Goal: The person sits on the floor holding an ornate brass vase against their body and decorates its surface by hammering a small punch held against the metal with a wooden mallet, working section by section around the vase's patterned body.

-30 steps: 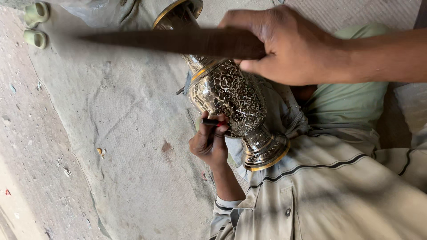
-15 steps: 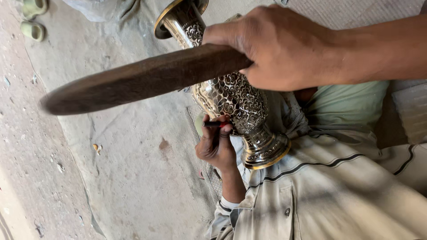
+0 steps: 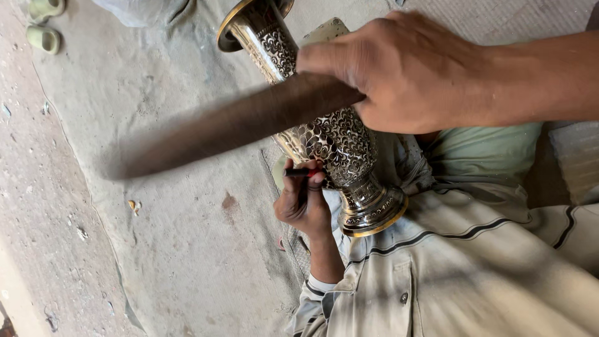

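An engraved silver-coloured metal vase [image 3: 337,140] with gold-coloured rims lies tilted across my lap, its mouth pointing up and to the left. My left hand [image 3: 304,203] pinches a small dark chisel [image 3: 298,171] with a red end, its tip against the vase's belly. My right hand [image 3: 405,72] comes in from the right and grips a long dark wooden stick [image 3: 231,128]. The stick is blurred by motion and crosses in front of the vase's neck, pointing down and left.
A grey cloth [image 3: 175,249] covers the ground under me, with bare concrete [image 3: 37,206] along the left. Two pale green sandals [image 3: 43,37] lie at the top left. My striped light shirt [image 3: 474,274] fills the lower right.
The stick has swung from level near the top of the view down to a slant across the vase's neck. My left hand has kept the chisel on the vase.
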`<state>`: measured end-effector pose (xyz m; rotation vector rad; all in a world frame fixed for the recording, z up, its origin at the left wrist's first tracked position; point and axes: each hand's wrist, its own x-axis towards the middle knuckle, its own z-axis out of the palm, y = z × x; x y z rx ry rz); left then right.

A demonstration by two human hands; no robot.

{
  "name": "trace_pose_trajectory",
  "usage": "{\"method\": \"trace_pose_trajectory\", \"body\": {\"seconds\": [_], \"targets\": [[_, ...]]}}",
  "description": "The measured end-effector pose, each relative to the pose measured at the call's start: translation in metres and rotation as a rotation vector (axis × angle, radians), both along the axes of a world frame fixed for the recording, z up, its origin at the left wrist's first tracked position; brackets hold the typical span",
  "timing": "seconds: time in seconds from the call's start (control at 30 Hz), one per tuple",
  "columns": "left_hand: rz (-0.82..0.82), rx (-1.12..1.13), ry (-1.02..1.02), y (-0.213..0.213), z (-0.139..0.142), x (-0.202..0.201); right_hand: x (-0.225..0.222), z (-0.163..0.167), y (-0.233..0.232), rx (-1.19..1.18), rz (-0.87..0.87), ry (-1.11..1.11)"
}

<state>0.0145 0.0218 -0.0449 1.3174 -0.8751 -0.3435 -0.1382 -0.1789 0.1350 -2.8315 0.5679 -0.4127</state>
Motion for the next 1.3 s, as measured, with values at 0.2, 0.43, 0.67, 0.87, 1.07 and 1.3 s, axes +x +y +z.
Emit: {"method": "trace_pose_trajectory", "body": {"seconds": [0.2, 0.43, 0.67, 0.87, 1.07, 1.3], "targets": [[-0.051, -0.093, -0.093, -0.002, 0.006, 0.001, -0.008, 0.011, 0.002, -0.257, -0.030, -0.030], [0.065, 0.056, -0.063, -0.001, 0.008, 0.003, -0.012, -0.002, 0.005, -0.326, -0.104, 0.253], [-0.016, -0.054, -0.057, -0.006, 0.009, 0.004, -0.008, -0.003, -0.016, -0.225, -0.047, 0.059], [0.041, -0.006, 0.046, -0.010, 0.017, -0.002, 0.014, -0.003, -0.020, 0.467, -0.030, -0.131], [0.030, -0.017, 0.028, -0.011, 0.020, -0.001, 0.021, 0.003, -0.017, 0.163, -0.007, -0.146], [0.035, -0.004, 0.183, -0.011, 0.020, -0.001, 0.020, 0.014, -0.015, 0.034, -0.001, -0.055]]}}
